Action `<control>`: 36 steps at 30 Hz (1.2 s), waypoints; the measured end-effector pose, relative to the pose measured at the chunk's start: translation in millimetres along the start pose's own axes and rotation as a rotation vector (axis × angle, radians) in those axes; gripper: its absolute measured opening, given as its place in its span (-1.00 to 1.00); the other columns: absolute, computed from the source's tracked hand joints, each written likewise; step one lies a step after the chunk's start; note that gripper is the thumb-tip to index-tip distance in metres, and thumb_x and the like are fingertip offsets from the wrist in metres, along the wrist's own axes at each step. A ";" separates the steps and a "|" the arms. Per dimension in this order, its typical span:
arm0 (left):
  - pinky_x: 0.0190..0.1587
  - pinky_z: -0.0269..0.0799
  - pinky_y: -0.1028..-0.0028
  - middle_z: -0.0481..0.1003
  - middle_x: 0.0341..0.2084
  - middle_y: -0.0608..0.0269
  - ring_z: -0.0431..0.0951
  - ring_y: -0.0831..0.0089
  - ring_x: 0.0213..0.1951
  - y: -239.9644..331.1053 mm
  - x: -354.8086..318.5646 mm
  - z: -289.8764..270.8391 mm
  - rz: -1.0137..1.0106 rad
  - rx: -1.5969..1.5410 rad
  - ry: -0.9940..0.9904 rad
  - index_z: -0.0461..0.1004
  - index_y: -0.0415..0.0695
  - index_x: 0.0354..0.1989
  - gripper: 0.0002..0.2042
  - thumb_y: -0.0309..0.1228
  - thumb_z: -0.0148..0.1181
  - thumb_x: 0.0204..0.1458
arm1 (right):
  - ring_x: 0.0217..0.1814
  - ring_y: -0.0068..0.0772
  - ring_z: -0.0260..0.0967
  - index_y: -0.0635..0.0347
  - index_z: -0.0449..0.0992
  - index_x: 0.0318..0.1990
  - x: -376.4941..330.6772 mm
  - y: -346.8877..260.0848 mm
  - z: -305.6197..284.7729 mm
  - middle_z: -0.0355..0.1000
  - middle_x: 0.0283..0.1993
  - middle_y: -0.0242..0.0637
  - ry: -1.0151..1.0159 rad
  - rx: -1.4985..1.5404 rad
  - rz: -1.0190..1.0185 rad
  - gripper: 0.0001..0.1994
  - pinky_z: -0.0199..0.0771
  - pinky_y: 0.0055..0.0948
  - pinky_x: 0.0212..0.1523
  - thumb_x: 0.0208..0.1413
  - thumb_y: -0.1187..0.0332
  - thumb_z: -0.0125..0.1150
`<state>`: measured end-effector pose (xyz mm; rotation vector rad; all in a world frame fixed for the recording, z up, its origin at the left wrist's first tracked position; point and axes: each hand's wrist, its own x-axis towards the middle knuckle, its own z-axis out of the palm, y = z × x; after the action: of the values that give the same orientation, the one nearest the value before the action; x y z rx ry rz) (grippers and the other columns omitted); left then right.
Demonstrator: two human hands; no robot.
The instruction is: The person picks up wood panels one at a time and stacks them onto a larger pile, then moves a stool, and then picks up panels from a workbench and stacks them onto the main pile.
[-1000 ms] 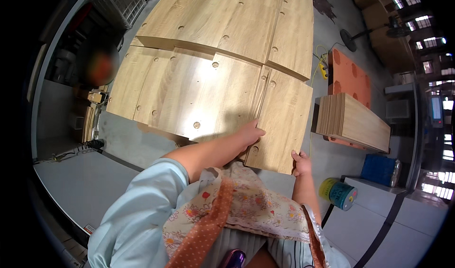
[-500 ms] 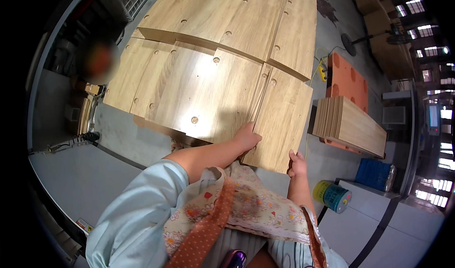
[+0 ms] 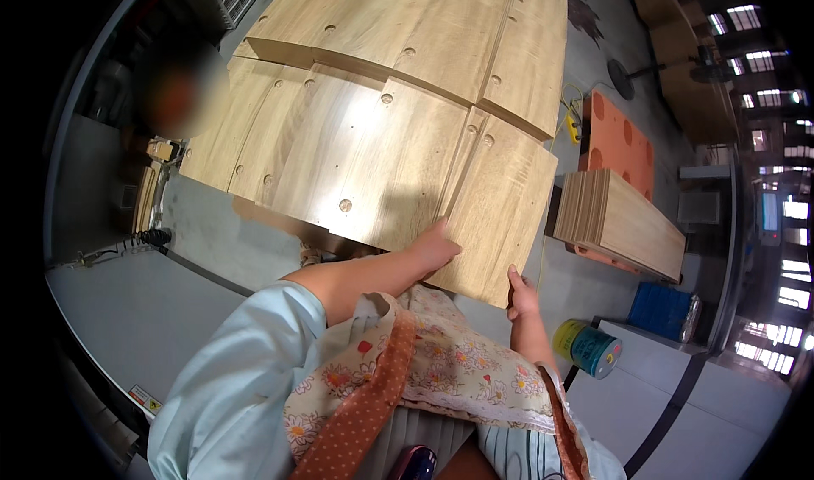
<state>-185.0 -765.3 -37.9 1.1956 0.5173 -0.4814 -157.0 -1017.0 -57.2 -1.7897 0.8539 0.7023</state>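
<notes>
A wood-grain panel (image 3: 492, 209) with round holes lies at the near right of several similar boards. My right hand (image 3: 521, 295) grips its near right corner, thumb on top and the other fingers mostly hidden at the edge. At the panel's left edge, my left hand (image 3: 434, 247) is closed, fingers tucked down by the narrow gap to the neighbouring boards (image 3: 365, 158). Those fingertips are hidden. Beyond a stepped seam lies a second row of wood-grain boards (image 3: 381, 13).
To the right, a stack of narrow boards (image 3: 636, 226) rests by an orange pallet (image 3: 623, 145). A yellow and teal can (image 3: 587, 348) and a blue bundle (image 3: 664, 312) are nearer. Grey surfaces flank me; a floor fan (image 3: 621, 80) stands far right.
The whole view has shifted slightly, with most things a little further left in the picture. Both hands keep their places on the panel's edges; no board has clearly moved against the others.
</notes>
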 end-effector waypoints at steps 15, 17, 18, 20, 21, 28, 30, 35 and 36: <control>-0.24 0.32 0.37 0.33 -0.19 0.00 0.38 0.34 -0.23 0.5 15.0 1.9 -0.111 -0.149 0.030 0.10 -0.35 0.03 -0.48 -0.32 0.09 -0.05 | -0.20 -0.30 0.35 0.31 0.22 0.05 -34.9 -8.0 0.1 0.34 -0.10 -0.13 -0.028 -0.066 -0.143 -0.31 0.35 -0.34 -0.32 -0.02 -0.16 -0.03; -0.24 0.33 0.37 0.33 -0.17 -0.02 0.38 0.34 -0.22 -13.2 20.1 -5.1 -0.083 -0.207 0.045 0.09 -0.35 0.03 -0.47 -0.30 0.09 -0.03 | -0.52 -0.40 0.27 0.31 0.25 0.02 -60.8 -16.2 17.0 0.34 -0.32 -0.22 0.041 -0.199 -0.094 -0.33 0.20 -0.46 -0.62 -0.02 -0.17 -0.03; -0.23 0.33 0.38 0.32 -0.16 -0.04 0.38 0.34 -0.21 -5.6 8.6 -11.6 -0.075 -0.229 0.024 0.08 -0.36 0.04 -0.45 -0.28 0.10 -0.04 | -0.68 -0.45 0.23 0.31 0.26 0.00 -75.2 -18.1 28.2 0.35 -0.43 -0.26 0.085 -0.253 -0.068 -0.33 0.13 -0.52 -0.77 -0.02 -0.17 -0.04; -0.22 0.33 0.39 0.31 -0.13 -0.07 0.38 0.33 -0.20 6.1 -19.2 -33.7 -0.055 -0.270 -0.016 0.06 -0.38 0.06 -0.40 -0.24 0.12 -0.04 | -0.87 -0.58 -0.06 0.33 0.27 -0.03 -95.0 -6.9 47.4 0.20 -0.63 -0.40 0.118 -0.271 -0.176 -0.34 -0.24 -0.55 -0.92 -0.02 -0.17 -0.04; -0.22 0.33 0.40 0.30 -0.11 -0.09 0.38 0.33 -0.19 2.2 -24.6 -45.7 -0.031 -0.173 0.022 0.05 -0.39 0.08 -0.38 -0.23 0.13 -0.05 | -0.87 -0.58 -0.05 0.32 0.27 -0.02 -112.4 -9.4 63.9 0.21 -0.62 -0.39 0.122 -0.310 -0.212 -0.34 -0.22 -0.55 -0.92 -0.02 -0.16 -0.04; -0.11 0.29 0.38 0.33 -0.12 -0.14 0.38 0.22 -0.13 -5.4 -65.7 -192.2 0.104 0.042 0.214 0.07 -0.40 0.06 -0.34 -0.20 0.18 -0.10 | -0.55 -0.51 0.20 0.33 0.24 -0.02 -157.7 -15.2 203.9 0.33 -0.38 -0.27 -0.031 -0.207 -0.560 -0.45 0.19 -0.53 -0.59 0.03 0.01 0.04; -0.21 0.37 0.37 0.41 -0.25 -0.08 0.46 0.25 -0.27 3.9 -82.2 -254.3 0.147 -0.004 0.251 0.11 -0.36 0.04 -0.37 -0.20 0.18 -0.10 | -0.36 -0.45 0.27 0.35 0.23 -0.02 -174.3 -23.5 260.2 0.36 -0.29 -0.22 -0.068 -0.193 -0.485 -0.46 0.29 -0.49 -0.39 0.03 0.04 0.06; -0.63 0.28 0.47 0.43 -0.47 0.15 0.34 0.47 -0.63 16.7 -132.5 -387.1 0.047 -0.108 0.457 0.17 -0.27 0.01 -0.48 -0.25 0.17 -0.06 | -0.10 -0.34 0.28 0.42 0.22 -0.02 -179.3 -33.3 398.1 0.37 -0.16 -0.10 -0.354 -0.150 -0.562 -0.43 0.24 -0.44 -0.06 0.01 0.06 0.09; -0.60 0.28 0.47 0.43 -0.45 0.15 0.36 0.47 -0.60 13.2 -138.5 -409.9 0.070 -0.153 0.499 0.17 -0.26 0.00 -0.50 -0.26 0.16 -0.05 | -0.09 -0.33 0.28 0.44 0.21 -0.01 -178.9 -34.3 424.7 0.36 -0.14 -0.09 -0.366 -0.206 -0.527 -0.42 0.25 -0.43 -0.05 0.00 0.06 0.10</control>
<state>-336.1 -360.1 -58.1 1.1805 0.9184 -0.0745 -267.1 -568.4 -44.2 -1.8762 0.0552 0.7482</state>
